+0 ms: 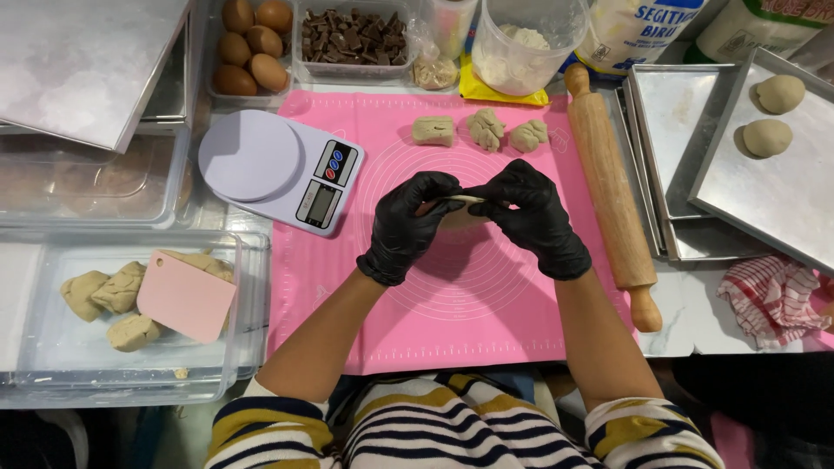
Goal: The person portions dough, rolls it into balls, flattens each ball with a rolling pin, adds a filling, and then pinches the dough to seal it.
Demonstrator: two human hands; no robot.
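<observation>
Both my hands wear black gloves and meet over the middle of a pink baking mat point(486, 321). My left hand point(407, 227) and my right hand point(532, 217) together pinch one beige piece of dough point(460, 215), mostly hidden between the fingers. Beyond them on the mat lie three small dough pieces point(483, 130) in a row. Two smooth dough balls point(768, 137) rest on a metal tray point(782, 204) at the right.
A wooden rolling pin point(611, 191) lies along the mat's right edge. A white kitchen scale point(278, 170) sits at the left. A clear tub point(52, 347) holds dough lumps and a pink scraper point(185, 295). Eggs point(250, 45), chocolate chunks point(352, 36), flour containers and a red-checked cloth point(771, 295) surround the mat.
</observation>
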